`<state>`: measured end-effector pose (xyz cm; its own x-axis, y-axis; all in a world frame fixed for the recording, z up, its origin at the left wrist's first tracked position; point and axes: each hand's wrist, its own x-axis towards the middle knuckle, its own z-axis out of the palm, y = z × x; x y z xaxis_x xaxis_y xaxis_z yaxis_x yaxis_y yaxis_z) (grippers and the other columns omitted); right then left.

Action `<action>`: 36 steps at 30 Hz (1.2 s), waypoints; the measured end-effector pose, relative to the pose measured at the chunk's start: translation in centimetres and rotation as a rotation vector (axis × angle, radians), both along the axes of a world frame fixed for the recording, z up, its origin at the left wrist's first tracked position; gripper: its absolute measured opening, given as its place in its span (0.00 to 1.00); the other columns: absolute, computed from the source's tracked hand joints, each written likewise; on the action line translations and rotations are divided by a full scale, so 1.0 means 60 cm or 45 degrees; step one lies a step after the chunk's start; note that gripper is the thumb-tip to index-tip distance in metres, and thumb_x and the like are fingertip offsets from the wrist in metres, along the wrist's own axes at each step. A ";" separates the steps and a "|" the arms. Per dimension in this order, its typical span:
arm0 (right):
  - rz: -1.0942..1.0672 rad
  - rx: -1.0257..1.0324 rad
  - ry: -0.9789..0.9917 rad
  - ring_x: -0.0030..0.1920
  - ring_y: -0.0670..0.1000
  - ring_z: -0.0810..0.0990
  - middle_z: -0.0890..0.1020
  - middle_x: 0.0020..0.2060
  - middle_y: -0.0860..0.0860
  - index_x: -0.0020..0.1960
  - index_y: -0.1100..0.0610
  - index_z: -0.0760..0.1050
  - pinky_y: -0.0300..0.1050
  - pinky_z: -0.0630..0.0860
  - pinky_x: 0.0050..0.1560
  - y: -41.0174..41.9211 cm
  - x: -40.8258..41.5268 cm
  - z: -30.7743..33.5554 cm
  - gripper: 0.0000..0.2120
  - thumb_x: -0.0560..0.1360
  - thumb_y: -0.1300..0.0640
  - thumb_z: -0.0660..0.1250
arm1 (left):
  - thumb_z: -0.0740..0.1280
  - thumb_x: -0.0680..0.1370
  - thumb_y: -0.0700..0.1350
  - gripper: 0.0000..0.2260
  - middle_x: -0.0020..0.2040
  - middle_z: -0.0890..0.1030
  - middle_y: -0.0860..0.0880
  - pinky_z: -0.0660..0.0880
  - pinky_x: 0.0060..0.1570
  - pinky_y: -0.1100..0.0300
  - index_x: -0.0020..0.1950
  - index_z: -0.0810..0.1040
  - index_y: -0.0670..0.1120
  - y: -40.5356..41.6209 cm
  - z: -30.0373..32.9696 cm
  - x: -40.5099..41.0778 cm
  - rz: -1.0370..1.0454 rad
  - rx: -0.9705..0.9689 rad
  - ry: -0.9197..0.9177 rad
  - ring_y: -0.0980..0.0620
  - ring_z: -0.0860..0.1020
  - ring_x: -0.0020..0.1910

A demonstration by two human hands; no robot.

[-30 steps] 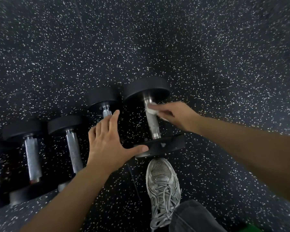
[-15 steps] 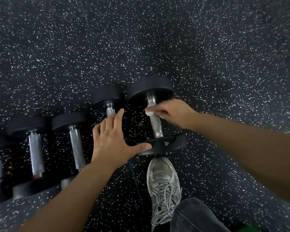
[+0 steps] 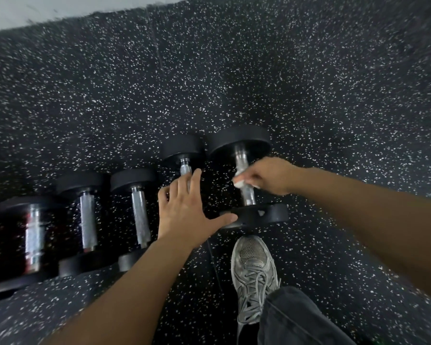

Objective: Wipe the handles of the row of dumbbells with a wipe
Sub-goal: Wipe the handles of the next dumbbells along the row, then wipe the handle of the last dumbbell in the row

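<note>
Several black dumbbells with steel handles lie in a row on the speckled rubber floor. My right hand [image 3: 268, 175] pinches a white wipe [image 3: 240, 183] around the middle of the rightmost dumbbell's handle [image 3: 248, 195]. My left hand [image 3: 188, 210] is spread flat with fingers apart, its thumb touching the near black head [image 3: 266, 214] of that dumbbell, and it covers most of the second dumbbell's handle [image 3: 185, 168]. Further left lie a third handle [image 3: 140, 217], a fourth handle [image 3: 88, 220] and a thicker fifth handle [image 3: 33, 240].
My foot in a grey mesh sneaker [image 3: 253, 270] stands just in front of the rightmost dumbbell, with a dark trouser leg [image 3: 294, 322] below it. A pale wall base [image 3: 23, 11] runs along the top left. Speckled floor stretches beyond and to the right of the row.
My right hand has slid the wipe down the rightmost handle, from near the far head toward its middle. The left hand has stayed put. The view has tilted, bringing the wall edge in.
</note>
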<state>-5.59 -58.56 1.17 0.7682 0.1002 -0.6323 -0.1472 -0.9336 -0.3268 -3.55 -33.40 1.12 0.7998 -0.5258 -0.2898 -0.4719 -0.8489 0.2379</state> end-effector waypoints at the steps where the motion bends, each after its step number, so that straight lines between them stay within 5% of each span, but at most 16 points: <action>1: 0.062 0.009 0.168 0.39 0.46 0.79 0.84 0.44 0.45 0.69 0.41 0.77 0.44 0.79 0.43 0.006 0.004 0.016 0.15 0.85 0.51 0.59 | 0.54 0.66 0.84 0.56 0.80 0.61 0.47 0.53 0.79 0.43 0.83 0.46 0.51 0.009 0.009 0.002 0.002 -0.016 -0.014 0.46 0.59 0.80; 4: 0.140 0.099 0.340 0.43 0.41 0.79 0.84 0.49 0.41 0.69 0.45 0.78 0.37 0.76 0.45 0.034 0.023 0.068 0.15 0.85 0.52 0.60 | 0.55 0.67 0.83 0.54 0.80 0.63 0.48 0.54 0.78 0.44 0.83 0.50 0.52 0.049 0.052 0.018 0.051 -0.091 -0.090 0.47 0.60 0.79; 6: 0.048 0.242 0.150 0.62 0.47 0.79 0.79 0.69 0.45 0.72 0.44 0.75 0.45 0.75 0.63 0.060 0.038 0.105 0.17 0.85 0.51 0.60 | 0.54 0.67 0.83 0.53 0.79 0.65 0.49 0.55 0.78 0.44 0.83 0.51 0.52 0.084 0.091 0.033 0.069 -0.106 -0.161 0.47 0.61 0.79; 8: -0.047 0.387 -0.086 0.71 0.46 0.73 0.73 0.74 0.45 0.75 0.43 0.71 0.45 0.69 0.70 0.095 0.054 0.157 0.19 0.85 0.51 0.60 | 0.54 0.68 0.83 0.52 0.78 0.66 0.49 0.55 0.78 0.44 0.83 0.51 0.52 0.121 0.143 0.050 0.077 -0.109 -0.232 0.47 0.62 0.78; 12: -0.159 0.518 -0.386 0.54 0.52 0.83 0.80 0.63 0.47 0.73 0.41 0.71 0.47 0.79 0.56 0.185 0.069 0.288 0.18 0.84 0.51 0.62 | 0.54 0.69 0.82 0.51 0.75 0.69 0.48 0.59 0.77 0.41 0.82 0.56 0.51 0.220 0.261 0.078 0.052 -0.112 -0.422 0.44 0.66 0.76; 15: -0.130 0.508 -0.561 0.44 0.52 0.83 0.82 0.53 0.48 0.69 0.43 0.73 0.40 0.77 0.43 0.256 0.076 0.392 0.15 0.83 0.49 0.64 | 0.53 0.69 0.82 0.50 0.74 0.71 0.47 0.60 0.76 0.40 0.82 0.58 0.51 0.314 0.357 0.083 0.050 -0.108 -0.536 0.44 0.68 0.74; 19: -0.004 0.555 -0.695 0.51 0.42 0.82 0.82 0.57 0.42 0.64 0.41 0.77 0.47 0.78 0.51 0.375 0.073 0.527 0.11 0.82 0.48 0.66 | 0.53 0.68 0.83 0.51 0.75 0.70 0.48 0.60 0.76 0.41 0.82 0.58 0.53 0.446 0.480 0.057 0.138 -0.160 -0.587 0.44 0.67 0.76; 21: 0.065 0.598 -0.737 0.50 0.37 0.82 0.82 0.59 0.40 0.63 0.40 0.80 0.41 0.77 0.50 0.439 0.067 0.578 0.11 0.82 0.48 0.66 | 0.53 0.68 0.83 0.51 0.76 0.69 0.49 0.61 0.76 0.41 0.82 0.58 0.53 0.514 0.529 0.032 0.174 -0.200 -0.601 0.45 0.66 0.76; 24: 0.149 0.639 -0.791 0.64 0.44 0.79 0.80 0.67 0.42 0.65 0.40 0.80 0.35 0.72 0.59 0.547 0.054 0.631 0.13 0.82 0.49 0.66 | 0.56 0.69 0.82 0.51 0.77 0.68 0.50 0.58 0.76 0.44 0.83 0.56 0.53 0.615 0.588 -0.017 0.245 -0.205 -0.650 0.47 0.65 0.77; 27: 0.266 0.626 -0.836 0.69 0.47 0.76 0.79 0.69 0.44 0.68 0.41 0.78 0.43 0.70 0.68 0.655 0.037 0.656 0.15 0.82 0.49 0.66 | 0.59 0.69 0.81 0.50 0.77 0.67 0.50 0.58 0.75 0.44 0.82 0.56 0.53 0.706 0.622 -0.062 0.321 -0.158 -0.703 0.46 0.65 0.77; 30: 0.360 0.495 -0.910 0.60 0.52 0.81 0.84 0.61 0.46 0.67 0.40 0.75 0.52 0.76 0.61 0.739 0.027 0.662 0.15 0.81 0.47 0.67 | 0.58 0.67 0.83 0.52 0.77 0.68 0.51 0.59 0.75 0.43 0.82 0.57 0.54 0.781 0.636 -0.096 0.414 -0.105 -0.694 0.46 0.66 0.77; 33: 0.403 0.438 -0.893 0.43 0.50 0.80 0.82 0.44 0.43 0.60 0.43 0.75 0.45 0.74 0.42 0.801 0.016 0.662 0.10 0.79 0.45 0.67 | 0.56 0.64 0.85 0.54 0.77 0.68 0.51 0.59 0.75 0.42 0.82 0.56 0.54 0.844 0.630 -0.124 0.544 -0.133 -0.643 0.47 0.66 0.76; 36: 0.433 0.474 -0.817 0.51 0.49 0.82 0.85 0.50 0.43 0.57 0.45 0.81 0.44 0.74 0.47 0.839 0.004 0.641 0.09 0.78 0.51 0.69 | 0.59 0.63 0.84 0.55 0.77 0.67 0.51 0.59 0.75 0.43 0.82 0.55 0.55 0.881 0.619 -0.136 0.641 -0.123 -0.571 0.47 0.66 0.76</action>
<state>-5.36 -8.20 39.62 0.8592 0.5099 0.0413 0.4459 -0.7069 -0.5490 -11.74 19.44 38.24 0.9856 -0.0647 0.1563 -0.0954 -0.9757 0.1973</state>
